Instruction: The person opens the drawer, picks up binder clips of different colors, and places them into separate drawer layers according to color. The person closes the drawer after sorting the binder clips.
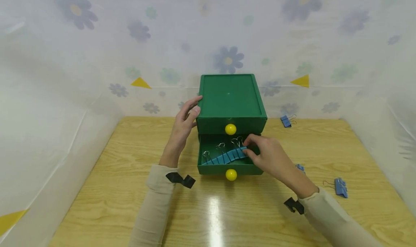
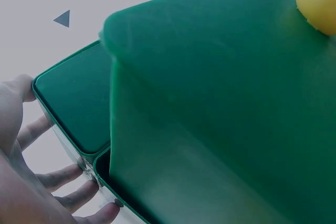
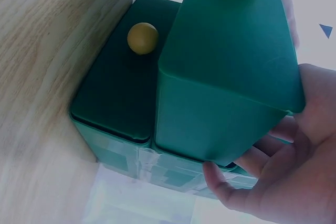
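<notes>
A green drawer cabinet (image 1: 229, 95) stands on the table with a lower drawer (image 1: 212, 170) pulled out. Inside that drawer, several blue binder clips (image 1: 224, 158) lie in a slanting row, their wire handles pointing up. My right hand (image 1: 271, 155) reaches over the drawer's right side and pinches the clip at the row's right end between thumb and finger; the right wrist view hides the fingertips' hold. Against the cabinet's left side rests my left hand (image 1: 183, 128), fingers fairly straight. In the left wrist view, its fingers (image 2: 79, 196) touch the cabinet's side.
Loose blue binder clips lie on the table: one at the back right (image 1: 286, 121), one partly behind my right forearm (image 1: 300, 167), another further right (image 1: 341, 187). Yellow round knobs (image 1: 230, 129) stick out from the drawer fronts. White flowered sheeting (image 1: 182, 52) surrounds the table.
</notes>
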Action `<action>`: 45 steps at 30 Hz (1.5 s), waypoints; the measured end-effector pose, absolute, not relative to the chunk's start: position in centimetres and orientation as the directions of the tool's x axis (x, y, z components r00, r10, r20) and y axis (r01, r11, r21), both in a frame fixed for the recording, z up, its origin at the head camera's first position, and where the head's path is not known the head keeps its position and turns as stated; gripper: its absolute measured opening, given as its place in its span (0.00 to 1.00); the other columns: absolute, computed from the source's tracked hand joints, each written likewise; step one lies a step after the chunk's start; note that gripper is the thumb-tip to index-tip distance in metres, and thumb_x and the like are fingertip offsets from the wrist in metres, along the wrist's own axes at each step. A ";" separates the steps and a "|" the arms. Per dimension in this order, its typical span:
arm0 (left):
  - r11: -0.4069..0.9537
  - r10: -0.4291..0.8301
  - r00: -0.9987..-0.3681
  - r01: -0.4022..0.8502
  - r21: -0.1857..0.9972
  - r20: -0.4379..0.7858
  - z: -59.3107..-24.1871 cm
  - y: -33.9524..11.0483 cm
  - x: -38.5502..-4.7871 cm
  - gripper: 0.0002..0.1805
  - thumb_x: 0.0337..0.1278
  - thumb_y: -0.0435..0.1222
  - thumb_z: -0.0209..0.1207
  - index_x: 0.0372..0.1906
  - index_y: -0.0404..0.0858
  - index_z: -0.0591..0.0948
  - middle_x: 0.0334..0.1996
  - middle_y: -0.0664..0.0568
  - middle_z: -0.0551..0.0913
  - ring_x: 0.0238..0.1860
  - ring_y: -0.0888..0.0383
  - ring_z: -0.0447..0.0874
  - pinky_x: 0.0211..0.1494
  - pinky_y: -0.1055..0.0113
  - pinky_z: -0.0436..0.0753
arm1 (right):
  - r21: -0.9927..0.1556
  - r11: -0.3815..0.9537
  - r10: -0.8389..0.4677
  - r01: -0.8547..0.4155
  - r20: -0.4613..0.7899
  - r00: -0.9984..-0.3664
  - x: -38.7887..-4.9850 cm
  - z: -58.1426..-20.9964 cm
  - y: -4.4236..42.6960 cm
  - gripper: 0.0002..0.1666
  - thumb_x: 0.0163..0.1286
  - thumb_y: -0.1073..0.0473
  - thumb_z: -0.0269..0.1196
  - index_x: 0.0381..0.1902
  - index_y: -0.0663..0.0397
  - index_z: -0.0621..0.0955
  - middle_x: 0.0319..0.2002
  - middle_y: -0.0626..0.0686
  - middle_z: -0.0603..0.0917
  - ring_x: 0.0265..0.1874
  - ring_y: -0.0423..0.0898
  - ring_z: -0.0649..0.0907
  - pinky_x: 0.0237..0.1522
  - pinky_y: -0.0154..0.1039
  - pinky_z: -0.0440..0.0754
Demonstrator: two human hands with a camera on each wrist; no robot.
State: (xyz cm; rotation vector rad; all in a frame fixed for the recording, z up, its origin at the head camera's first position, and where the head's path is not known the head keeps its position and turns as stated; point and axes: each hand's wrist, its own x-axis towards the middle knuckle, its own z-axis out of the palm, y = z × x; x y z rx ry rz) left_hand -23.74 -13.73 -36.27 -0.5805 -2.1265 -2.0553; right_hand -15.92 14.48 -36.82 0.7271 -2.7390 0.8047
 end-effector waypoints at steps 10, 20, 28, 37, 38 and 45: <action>-0.001 0.182 -0.919 0.356 0.934 0.350 -36.6 -13.4 -24.1 0.25 0.78 0.49 0.51 0.75 0.54 0.72 0.74 0.54 0.66 0.72 0.51 0.67 0.66 0.38 0.72 | -0.449 0.740 -0.395 -0.502 0.314 -0.863 -15.9 -37.0 14.7 0.08 0.67 0.63 0.72 0.42 0.53 0.84 0.25 0.45 0.83 0.11 0.36 0.67 0.18 0.35 0.70; -0.009 0.189 -0.917 0.356 0.934 0.351 -36.5 -13.2 -24.1 0.25 0.78 0.49 0.51 0.75 0.55 0.72 0.74 0.55 0.66 0.71 0.52 0.68 0.65 0.39 0.74 | -0.467 0.720 -0.317 -0.514 0.438 -0.841 -15.1 -36.8 15.5 0.11 0.66 0.65 0.72 0.45 0.55 0.85 0.43 0.52 0.88 0.25 0.42 0.78 0.29 0.41 0.77; -0.008 0.187 -0.917 0.357 0.934 0.352 -36.4 -13.6 -23.9 0.24 0.79 0.48 0.51 0.75 0.55 0.72 0.74 0.56 0.66 0.72 0.53 0.66 0.65 0.38 0.72 | -0.553 0.635 -0.275 -0.540 0.492 -0.826 -14.0 -36.5 16.2 0.11 0.66 0.65 0.72 0.46 0.55 0.86 0.42 0.50 0.88 0.44 0.50 0.87 0.46 0.54 0.85; 0.004 0.170 -0.922 0.354 0.935 0.348 -36.2 -14.2 -23.8 0.25 0.79 0.48 0.50 0.75 0.53 0.72 0.75 0.54 0.65 0.73 0.52 0.65 0.66 0.39 0.73 | -0.611 0.557 -0.237 -0.563 0.533 -0.812 -11.5 -36.0 15.6 0.14 0.64 0.68 0.73 0.46 0.49 0.86 0.42 0.42 0.88 0.39 0.38 0.85 0.44 0.34 0.84; 0.005 0.169 -0.923 0.352 0.936 0.346 -36.1 -14.2 -23.8 0.25 0.79 0.48 0.50 0.75 0.54 0.72 0.75 0.54 0.65 0.73 0.52 0.65 0.66 0.39 0.73 | -0.617 0.545 -0.234 -0.568 0.538 -0.809 -11.2 -36.0 15.5 0.15 0.64 0.68 0.73 0.46 0.48 0.86 0.42 0.42 0.88 0.39 0.37 0.84 0.44 0.32 0.83; -0.004 0.164 -0.923 0.352 0.936 0.348 -36.1 -14.3 -23.7 0.25 0.78 0.50 0.51 0.75 0.54 0.72 0.75 0.55 0.65 0.73 0.54 0.65 0.66 0.38 0.72 | -0.693 0.413 -0.250 -0.591 0.538 -0.805 -9.3 -36.3 14.7 0.19 0.65 0.71 0.71 0.48 0.44 0.85 0.41 0.42 0.87 0.36 0.40 0.86 0.37 0.32 0.85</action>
